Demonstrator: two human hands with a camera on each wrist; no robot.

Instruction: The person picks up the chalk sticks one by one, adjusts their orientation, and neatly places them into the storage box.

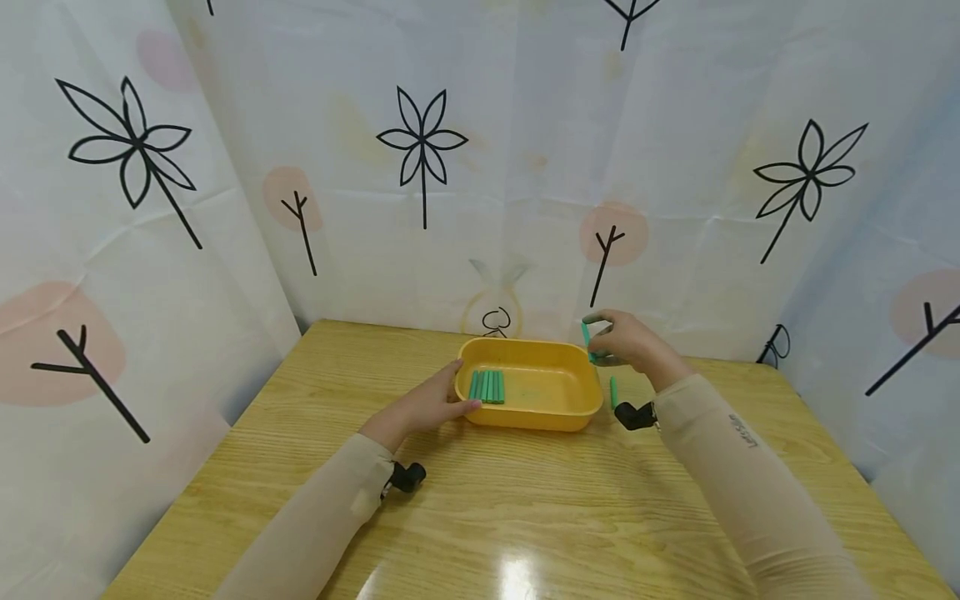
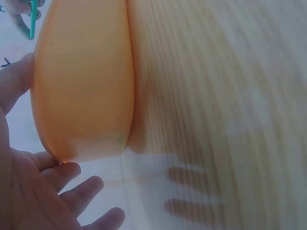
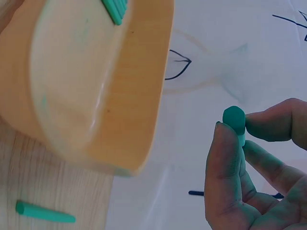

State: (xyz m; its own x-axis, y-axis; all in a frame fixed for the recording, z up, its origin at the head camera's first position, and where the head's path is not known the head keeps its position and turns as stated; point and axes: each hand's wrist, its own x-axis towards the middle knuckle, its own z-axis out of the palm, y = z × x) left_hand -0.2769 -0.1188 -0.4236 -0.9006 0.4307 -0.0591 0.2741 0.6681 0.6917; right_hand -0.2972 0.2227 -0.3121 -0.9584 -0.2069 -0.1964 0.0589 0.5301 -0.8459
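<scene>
A yellow plastic tub (image 1: 532, 419) stands on the table, and my left hand (image 1: 427, 402) holds its left end, thumb at the front rim and fingers round the far corner. Several green chalk sticks (image 1: 487, 387) lie side by side in the left part of the tub. Above the tub's right end, my right hand (image 1: 628, 340) pinches one green chalk stick (image 3: 234, 120) between thumb and fingers. Green smudges show on those fingertips (image 3: 225, 158). Another chalk stick (image 3: 45, 213) lies on the table just right of the tub.
The wooden table (image 1: 487, 500) reaches out to a white patterned cloth (image 1: 510, 167) hanging behind and at both sides. A black cable (image 1: 776, 343) shows at the back right corner. Small black cameras (image 1: 408, 477) sit on both wrists.
</scene>
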